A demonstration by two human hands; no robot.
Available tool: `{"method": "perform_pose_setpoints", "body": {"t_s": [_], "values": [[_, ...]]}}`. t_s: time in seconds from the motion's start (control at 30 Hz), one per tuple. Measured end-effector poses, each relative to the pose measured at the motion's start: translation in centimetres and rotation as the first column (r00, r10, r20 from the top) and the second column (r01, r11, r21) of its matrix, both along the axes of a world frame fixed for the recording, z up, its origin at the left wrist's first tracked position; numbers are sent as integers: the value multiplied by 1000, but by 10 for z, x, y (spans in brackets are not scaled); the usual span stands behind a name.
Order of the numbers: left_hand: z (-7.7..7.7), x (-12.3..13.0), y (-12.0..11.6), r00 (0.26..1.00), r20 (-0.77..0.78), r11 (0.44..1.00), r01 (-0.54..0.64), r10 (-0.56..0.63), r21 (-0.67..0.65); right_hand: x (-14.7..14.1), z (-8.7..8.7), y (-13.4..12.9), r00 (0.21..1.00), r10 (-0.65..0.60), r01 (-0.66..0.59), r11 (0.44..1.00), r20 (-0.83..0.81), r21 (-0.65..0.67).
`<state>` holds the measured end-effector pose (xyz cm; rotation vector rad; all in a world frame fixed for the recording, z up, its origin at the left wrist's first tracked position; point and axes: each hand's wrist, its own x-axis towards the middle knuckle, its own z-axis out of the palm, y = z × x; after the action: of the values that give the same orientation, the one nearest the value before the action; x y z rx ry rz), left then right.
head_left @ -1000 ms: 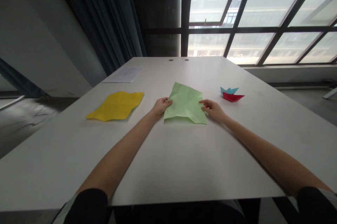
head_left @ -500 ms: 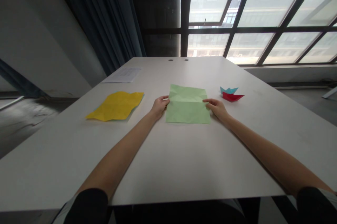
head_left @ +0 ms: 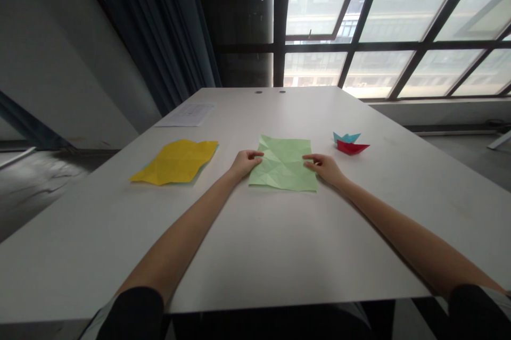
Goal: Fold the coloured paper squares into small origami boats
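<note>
A light green sheet of paper (head_left: 284, 167), marked with crossing creases, lies nearly flat on the white table (head_left: 263, 244) in front of me. At its left edge my left hand (head_left: 244, 163) pinches the paper between thumb and fingers. On the opposite edge my right hand (head_left: 324, 166) grips it the same way, with the fingertips over the sheet. Beyond my right hand sit a red paper boat (head_left: 352, 147) and a blue paper boat (head_left: 346, 138), side by side and touching or nearly so.
To the left lies a stack of creased paper with a yellow sheet (head_left: 175, 162) on top. Farther back, a white printed sheet (head_left: 187, 115) rests by the table's left edge. A dark blue curtain (head_left: 159, 26) and windows stand behind the table.
The green paper has come down flatter, and its diagonal creases now show more clearly. Both hands have shifted slightly inward over its edges. The boats and yellow sheet stay put.
</note>
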<state>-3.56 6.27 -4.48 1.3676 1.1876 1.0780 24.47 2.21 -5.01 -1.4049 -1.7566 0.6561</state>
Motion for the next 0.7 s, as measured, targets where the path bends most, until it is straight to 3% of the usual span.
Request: {"method": "perform_pose_setpoints", "body": {"t_s": [0.17,0.4,0.53,0.7], "values": [[1,2,0,991,126,998,-26,34,-64,-1,1,-2,997,-33,33,999,75,9],[6,1,-2,965,260,998,-24,40,-63,3,-6,4,987,-25,23,1000,-156,-11],[5,-3,1,990,136,1000,-25,23,11,4,-4,2,992,-20,18,1000,-126,-17],[5,-7,2,972,-228,983,-22,65,185,0,3,-5,998,-29,28,999,57,17]]}}
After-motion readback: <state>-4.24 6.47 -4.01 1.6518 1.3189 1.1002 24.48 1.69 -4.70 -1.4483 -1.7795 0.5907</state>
